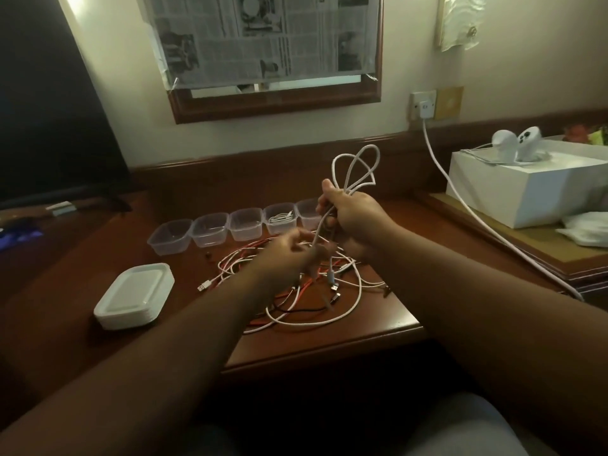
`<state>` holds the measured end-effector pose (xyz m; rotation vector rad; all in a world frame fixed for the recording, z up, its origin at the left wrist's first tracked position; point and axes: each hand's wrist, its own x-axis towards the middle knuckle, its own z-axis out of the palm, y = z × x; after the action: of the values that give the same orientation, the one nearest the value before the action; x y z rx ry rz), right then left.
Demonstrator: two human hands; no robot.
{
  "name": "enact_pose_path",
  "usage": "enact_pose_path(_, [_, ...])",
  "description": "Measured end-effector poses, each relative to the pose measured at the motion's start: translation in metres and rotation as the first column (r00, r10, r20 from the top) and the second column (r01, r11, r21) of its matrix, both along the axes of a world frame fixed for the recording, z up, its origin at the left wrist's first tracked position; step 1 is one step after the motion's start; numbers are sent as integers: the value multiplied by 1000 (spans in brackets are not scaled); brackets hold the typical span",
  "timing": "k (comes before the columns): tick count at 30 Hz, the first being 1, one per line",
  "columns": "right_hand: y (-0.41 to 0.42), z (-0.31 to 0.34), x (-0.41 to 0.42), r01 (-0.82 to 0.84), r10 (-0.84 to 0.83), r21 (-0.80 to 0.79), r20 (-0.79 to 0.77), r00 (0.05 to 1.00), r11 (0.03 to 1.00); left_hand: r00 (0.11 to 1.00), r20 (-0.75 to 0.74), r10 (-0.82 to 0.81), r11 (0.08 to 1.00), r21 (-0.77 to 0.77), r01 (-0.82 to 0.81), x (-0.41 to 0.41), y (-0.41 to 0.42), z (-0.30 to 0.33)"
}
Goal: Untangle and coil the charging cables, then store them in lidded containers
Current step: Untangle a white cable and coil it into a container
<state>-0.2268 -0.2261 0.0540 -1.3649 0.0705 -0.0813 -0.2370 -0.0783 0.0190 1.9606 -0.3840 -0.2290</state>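
While coiling: right hand [353, 218] is closed round folded loops of a thin white charging cable [357, 167], lifted above the tabletop [378, 319].
Left hand: left hand [289, 255], blurred, seems to pinch that cable's trailing strand.
Handling: light, limp, springy; best gripped at the loop crossing, I'd judge.
Tangle: red, white and black cables [296, 291] lie beneath, touching.
Storage: five clear plastic tubs [210, 230] in a row behind; one holds a cable; white lids [135, 296] stacked left.
Room: tabletop edge near; space right.
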Motion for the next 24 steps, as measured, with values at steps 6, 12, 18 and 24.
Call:
enact_pose_path(6, [-1, 7, -10, 21, -15, -97, 64, 998, 995, 992, -126, -28, 993, -117, 13, -5, 12, -11])
enact_pose_path(12, [-23, 9, -33, -396, 458, -538, -21, 889, 744, 974, -228, -10, 899, -429, -91, 5, 51, 4])
enact_pose_path(18, [-33, -3, -54, -667, 633, -717, -424, 648, 203, 984, -176, 29, 922, -375, -94, 9, 77, 17])
enact_pose_path(24, [-16, -7, -58, -760, 554, -650, -637, 536, -11, 987, -154, 51, 936, -337, -101, 5, 70, 34])
